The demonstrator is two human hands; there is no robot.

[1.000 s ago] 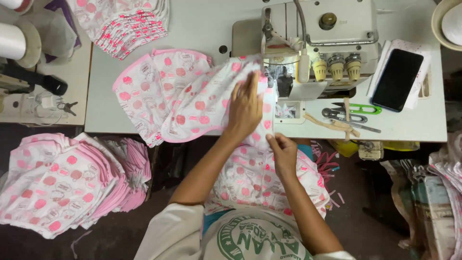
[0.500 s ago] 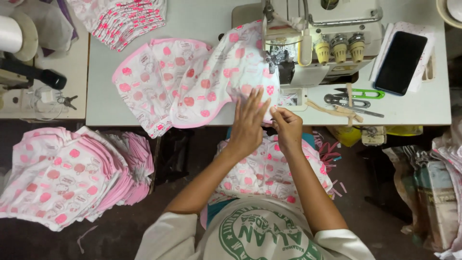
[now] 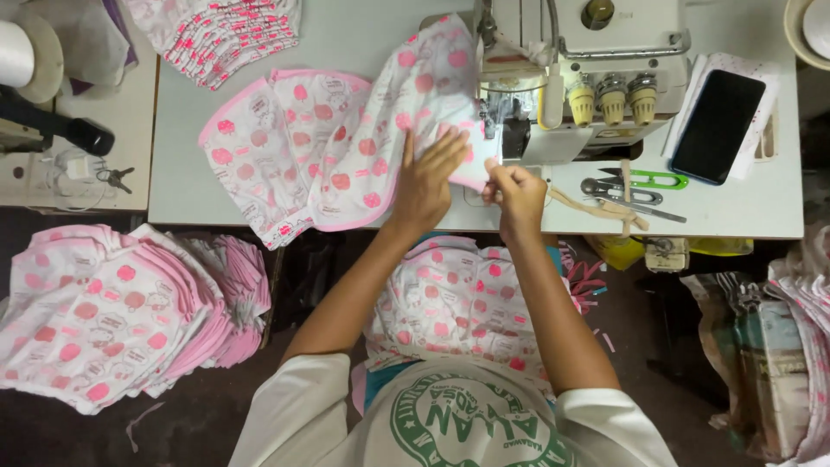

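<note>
Both hands (image 3: 430, 177) (image 3: 515, 186) — closer to machine (image 3: 588, 78) now

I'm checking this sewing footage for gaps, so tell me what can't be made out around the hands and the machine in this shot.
All in the head view:
- The needle area of the sewing machine: dark, small, screened by the pink-spotted fabric.
- What the right hand pinches: its curled fingers cover the fabric edge.
- The fabric under the left hand: covered by the palm.
- The machine's top: cut off by the upper edge.
- The keys at left: too small to count.
</note>
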